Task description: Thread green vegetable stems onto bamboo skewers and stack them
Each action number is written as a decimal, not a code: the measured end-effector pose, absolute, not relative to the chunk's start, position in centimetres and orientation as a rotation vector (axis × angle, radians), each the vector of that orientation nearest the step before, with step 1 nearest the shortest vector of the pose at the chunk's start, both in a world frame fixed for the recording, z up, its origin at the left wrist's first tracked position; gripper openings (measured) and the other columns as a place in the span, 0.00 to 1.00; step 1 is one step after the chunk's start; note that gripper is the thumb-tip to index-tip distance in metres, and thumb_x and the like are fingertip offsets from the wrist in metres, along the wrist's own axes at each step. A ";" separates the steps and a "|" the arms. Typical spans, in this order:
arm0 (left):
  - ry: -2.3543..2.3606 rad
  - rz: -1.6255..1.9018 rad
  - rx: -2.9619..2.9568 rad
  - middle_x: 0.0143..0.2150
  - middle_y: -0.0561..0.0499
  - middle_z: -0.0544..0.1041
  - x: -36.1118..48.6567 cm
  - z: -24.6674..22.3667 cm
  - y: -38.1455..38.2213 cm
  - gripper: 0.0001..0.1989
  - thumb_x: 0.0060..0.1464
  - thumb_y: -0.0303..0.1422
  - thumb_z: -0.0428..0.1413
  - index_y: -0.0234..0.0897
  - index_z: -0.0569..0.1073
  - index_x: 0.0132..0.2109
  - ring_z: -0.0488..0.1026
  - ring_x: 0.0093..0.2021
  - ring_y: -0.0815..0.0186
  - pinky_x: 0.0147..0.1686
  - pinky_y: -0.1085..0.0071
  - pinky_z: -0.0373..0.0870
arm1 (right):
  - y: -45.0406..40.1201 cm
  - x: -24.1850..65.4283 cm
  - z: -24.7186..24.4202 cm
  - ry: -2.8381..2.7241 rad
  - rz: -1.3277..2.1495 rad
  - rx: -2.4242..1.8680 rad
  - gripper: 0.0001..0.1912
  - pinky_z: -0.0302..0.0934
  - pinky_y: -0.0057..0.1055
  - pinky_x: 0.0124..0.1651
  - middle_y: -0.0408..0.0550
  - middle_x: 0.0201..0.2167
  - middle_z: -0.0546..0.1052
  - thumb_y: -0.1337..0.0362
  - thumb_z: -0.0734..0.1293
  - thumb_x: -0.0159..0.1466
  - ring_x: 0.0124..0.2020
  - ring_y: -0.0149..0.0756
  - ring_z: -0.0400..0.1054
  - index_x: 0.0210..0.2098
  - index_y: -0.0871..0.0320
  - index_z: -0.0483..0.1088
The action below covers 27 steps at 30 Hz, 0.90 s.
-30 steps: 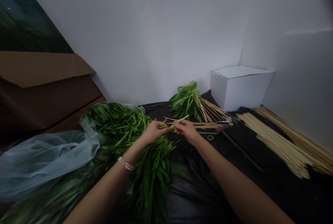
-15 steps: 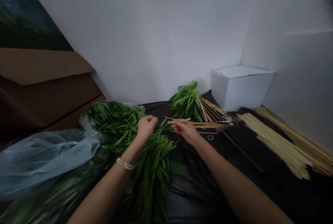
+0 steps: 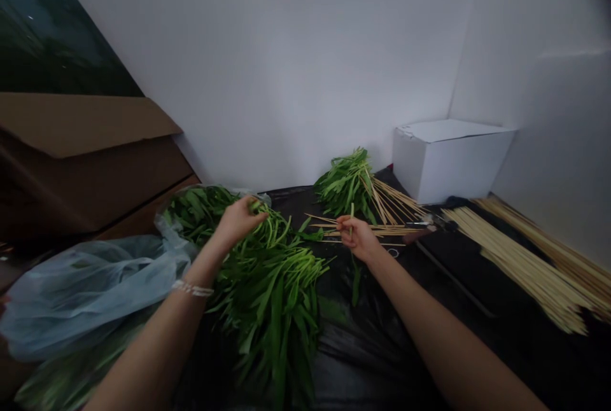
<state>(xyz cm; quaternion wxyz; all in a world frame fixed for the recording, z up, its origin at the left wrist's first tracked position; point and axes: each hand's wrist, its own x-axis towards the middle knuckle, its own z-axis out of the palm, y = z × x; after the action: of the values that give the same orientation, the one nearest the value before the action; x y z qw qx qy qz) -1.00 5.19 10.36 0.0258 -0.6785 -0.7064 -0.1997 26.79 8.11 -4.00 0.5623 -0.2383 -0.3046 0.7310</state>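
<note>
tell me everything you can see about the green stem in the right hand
The green stem is thin, pale green at its upper end and darker lower down, where a long leaf hangs below the right hand. It stands nearly upright, pinched in that hand's grip, its top poking above the fingers. It hangs over the black sheet, in front of the loose bamboo skewers. Finer detail is blurred.

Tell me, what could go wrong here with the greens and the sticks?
The right hand holds one stalk upright by a pinch; its leafy end hangs below, so it might slip or snap. The left hand is pulling at the pile of greens, which could tangle and drag other stalks along. Loose sticks lie just beyond the right hand, and a careless reach could poke a finger or scatter them.
</note>
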 end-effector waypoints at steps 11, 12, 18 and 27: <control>-2.282 0.056 -2.018 0.43 0.34 0.80 0.5 1.5 7.0 0.14 0.50 0.41 0.56 0.35 0.79 0.37 0.77 0.44 0.49 0.40 0.62 0.71 | 7.8 26.3 -3.7 -0.763 1.700 -0.651 0.08 0.36 0.21 0.14 0.40 0.19 0.72 0.65 0.67 0.45 0.12 0.21 0.49 0.27 0.58 0.70; -2.290 0.058 -2.017 0.43 0.35 0.80 0.4 1.5 7.0 0.13 0.49 0.40 0.57 0.36 0.79 0.37 0.77 0.44 0.50 0.40 0.63 0.71 | 7.8 26.3 -3.7 -0.762 1.699 -0.655 0.08 0.36 0.20 0.14 0.40 0.19 0.73 0.65 0.67 0.45 0.12 0.21 0.50 0.27 0.58 0.70; -2.382 -0.118 -1.904 0.41 0.38 0.80 -1.5 5.9 7.2 0.18 0.55 0.43 0.52 0.37 0.78 0.43 0.77 0.42 0.52 0.36 0.66 0.68 | 7.7 26.3 -3.6 -0.756 1.699 -0.670 0.08 0.36 0.20 0.15 0.41 0.20 0.73 0.66 0.67 0.46 0.13 0.22 0.53 0.27 0.58 0.70; -1.832 -0.957 -1.561 0.46 0.48 0.75 -0.5 15.3 4.8 0.21 0.62 0.46 0.47 0.39 0.76 0.51 0.71 0.44 0.58 0.40 0.66 0.63 | 7.6 26.3 -3.6 -0.722 1.679 -0.686 0.10 0.37 0.21 0.15 0.39 0.20 0.73 0.66 0.71 0.44 0.15 0.22 0.55 0.28 0.58 0.70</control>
<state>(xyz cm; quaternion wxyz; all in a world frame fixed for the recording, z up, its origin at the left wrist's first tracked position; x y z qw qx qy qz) -0.52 4.80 15.32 0.2724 -0.5800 -0.6805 -0.3555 26.32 7.60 -3.59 0.5600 -0.2911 -0.3065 0.7125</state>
